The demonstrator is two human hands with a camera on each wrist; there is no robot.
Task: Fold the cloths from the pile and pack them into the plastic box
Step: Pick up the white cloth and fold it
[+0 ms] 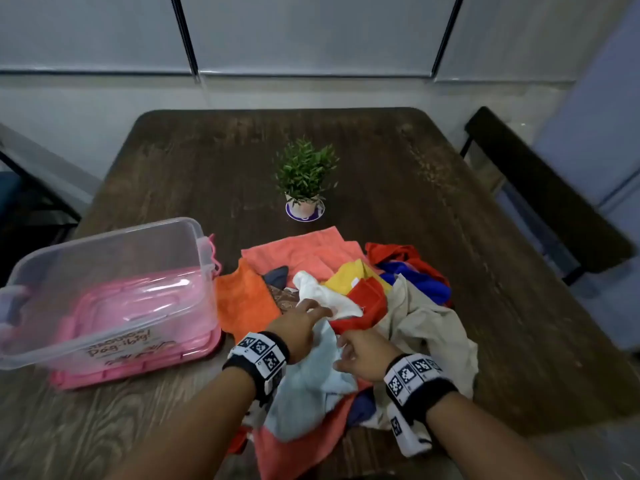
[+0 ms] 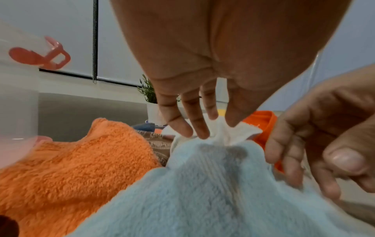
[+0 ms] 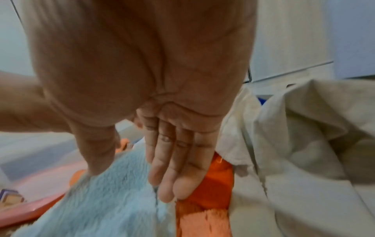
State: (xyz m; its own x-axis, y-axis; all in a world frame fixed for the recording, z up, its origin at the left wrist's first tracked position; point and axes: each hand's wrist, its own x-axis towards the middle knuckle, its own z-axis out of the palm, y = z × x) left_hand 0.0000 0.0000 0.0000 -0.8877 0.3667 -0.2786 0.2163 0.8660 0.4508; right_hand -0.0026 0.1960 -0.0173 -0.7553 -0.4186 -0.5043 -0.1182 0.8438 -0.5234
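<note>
A pile of cloths [image 1: 349, 289] in several colours lies in the middle of the table. A light blue fleece cloth [image 1: 311, 386] [image 2: 202, 192] [image 3: 113, 200] lies at the near side of the pile, between my hands. My left hand [image 1: 323, 311] [image 2: 221, 128] pinches a bunched white cloth [image 1: 329, 296] [image 2: 235, 133] between thumb and fingers, just above the blue cloth's top edge. My right hand [image 1: 341, 344] [image 3: 129, 179] has its thumb on the blue cloth and its fingers along that cloth's right edge, nipping it. The clear plastic box [image 1: 104, 237] stands open at the left.
The box stands on its pink lid [image 1: 138, 368]. A small potted plant [image 1: 304, 181] is behind the pile. A large beige cloth [image 1: 426, 323] [image 3: 294, 144] spreads right of my right hand. A dark chair [image 1: 540, 188] stands past the table's right edge.
</note>
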